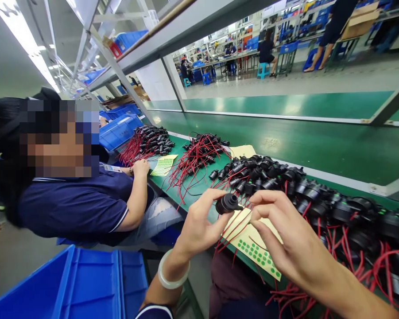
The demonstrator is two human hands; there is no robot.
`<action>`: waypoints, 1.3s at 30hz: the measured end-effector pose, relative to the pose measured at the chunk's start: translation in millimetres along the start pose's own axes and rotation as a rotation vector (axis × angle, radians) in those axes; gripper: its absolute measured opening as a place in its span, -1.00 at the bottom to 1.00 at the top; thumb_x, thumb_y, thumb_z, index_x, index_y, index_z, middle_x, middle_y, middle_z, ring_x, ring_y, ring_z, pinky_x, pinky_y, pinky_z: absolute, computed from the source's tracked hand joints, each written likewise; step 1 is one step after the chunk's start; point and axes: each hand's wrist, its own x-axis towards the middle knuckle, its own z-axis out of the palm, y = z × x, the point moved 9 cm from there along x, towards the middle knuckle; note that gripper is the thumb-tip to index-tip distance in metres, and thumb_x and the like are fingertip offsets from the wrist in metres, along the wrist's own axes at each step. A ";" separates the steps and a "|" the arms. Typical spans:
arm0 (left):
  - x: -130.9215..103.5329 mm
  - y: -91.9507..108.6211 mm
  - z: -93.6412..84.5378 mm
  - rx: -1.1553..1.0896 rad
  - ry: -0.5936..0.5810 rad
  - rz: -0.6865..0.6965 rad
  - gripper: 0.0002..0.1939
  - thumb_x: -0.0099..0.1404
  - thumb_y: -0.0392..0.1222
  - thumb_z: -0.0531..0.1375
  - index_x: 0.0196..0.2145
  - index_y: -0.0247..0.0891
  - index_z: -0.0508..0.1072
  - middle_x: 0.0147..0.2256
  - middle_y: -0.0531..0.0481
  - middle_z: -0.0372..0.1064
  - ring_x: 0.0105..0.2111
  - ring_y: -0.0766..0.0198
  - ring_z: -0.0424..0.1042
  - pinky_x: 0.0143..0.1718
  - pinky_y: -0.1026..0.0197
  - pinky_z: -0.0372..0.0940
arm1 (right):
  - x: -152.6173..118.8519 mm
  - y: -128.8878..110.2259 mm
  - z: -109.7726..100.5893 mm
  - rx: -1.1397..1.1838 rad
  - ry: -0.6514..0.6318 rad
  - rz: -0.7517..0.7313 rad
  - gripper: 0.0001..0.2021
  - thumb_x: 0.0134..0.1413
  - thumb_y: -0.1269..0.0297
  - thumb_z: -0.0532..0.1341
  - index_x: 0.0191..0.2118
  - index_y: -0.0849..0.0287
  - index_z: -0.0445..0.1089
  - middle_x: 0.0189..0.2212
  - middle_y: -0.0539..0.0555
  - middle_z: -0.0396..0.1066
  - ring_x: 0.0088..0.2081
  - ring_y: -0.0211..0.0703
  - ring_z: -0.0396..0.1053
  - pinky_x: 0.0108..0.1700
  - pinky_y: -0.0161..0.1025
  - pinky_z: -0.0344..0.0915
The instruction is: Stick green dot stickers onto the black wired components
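Between the thumb and fingers of my left hand (202, 221) is a small black pump (226, 204), a round body with a nozzle on its end and a spout at its side. To the right of the spout, my right hand (282, 235) has its thumb and index fingertips drawn close together; anything between them is too small to make out. Below both hands lies a pale yellow sticker sheet (257, 254) with round green dots. Thin red wires hang across it. A long heap of similar black pumps (262, 173) with red wires lies beyond my hands and to the right, some bearing green dots.
A co-worker (86, 199) sits at my left, beside another sticker sheet (164, 165) and further pump piles (202, 150). Blue bins (93, 279) stand at lower left. The green bench (239, 128) runs behind the heap, under a metal shelf frame (174, 84).
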 end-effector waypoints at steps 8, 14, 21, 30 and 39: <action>-10.2 19.4 11.9 -0.005 -0.074 0.037 -0.64 0.20 -0.40 0.20 -0.05 -0.22 0.31 -0.14 -0.05 0.41 -0.11 0.22 0.41 -0.06 0.21 0.29 | -7.4 -16.2 10.5 -0.258 0.021 -0.161 -0.92 0.27 0.52 0.03 -0.22 0.30 0.25 -0.04 0.29 0.20 -0.01 0.03 0.21 -0.06 -0.05 0.30; -12.8 25.4 10.5 -0.006 -0.072 0.051 -0.65 0.20 -0.38 0.20 -0.05 -0.20 0.31 -0.13 -0.08 0.42 -0.13 0.17 0.43 -0.07 0.15 0.32 | -7.8 -28.0 8.9 -0.412 0.017 -0.273 -0.89 0.28 0.51 0.03 -0.18 0.36 0.28 -0.07 0.33 0.23 0.01 0.09 0.22 -0.03 0.03 0.33; -12.9 27.3 9.7 -0.016 -0.097 0.050 -0.67 0.21 -0.37 0.18 -0.06 -0.20 0.31 -0.14 -0.10 0.43 -0.14 0.14 0.43 -0.08 0.11 0.33 | -7.5 -29.6 10.6 -0.459 -0.013 -0.294 -0.80 0.28 0.51 -0.01 -0.07 0.30 0.30 -0.06 0.30 0.29 0.03 0.09 0.26 -0.05 0.06 0.39; -13.8 26.7 9.7 -0.015 -0.101 0.047 -0.66 0.21 -0.39 0.18 -0.06 -0.20 0.31 -0.14 -0.08 0.43 -0.15 0.16 0.44 -0.10 0.14 0.34 | -7.3 -28.7 8.9 -0.369 -0.006 -0.293 -0.88 0.24 0.54 0.08 -0.13 0.37 0.30 -0.10 0.29 0.27 0.00 0.06 0.25 -0.01 -0.01 0.32; -13.1 23.7 4.4 -0.020 -0.041 0.026 -0.64 0.18 -0.39 0.22 -0.06 -0.21 0.34 -0.17 -0.06 0.44 -0.16 0.19 0.45 -0.12 0.19 0.35 | -18.7 -26.1 -3.7 -0.169 0.115 -0.191 -0.73 0.19 0.60 0.13 -0.01 0.29 0.31 -0.10 0.24 0.30 -0.04 -0.04 0.29 -0.06 -0.10 0.36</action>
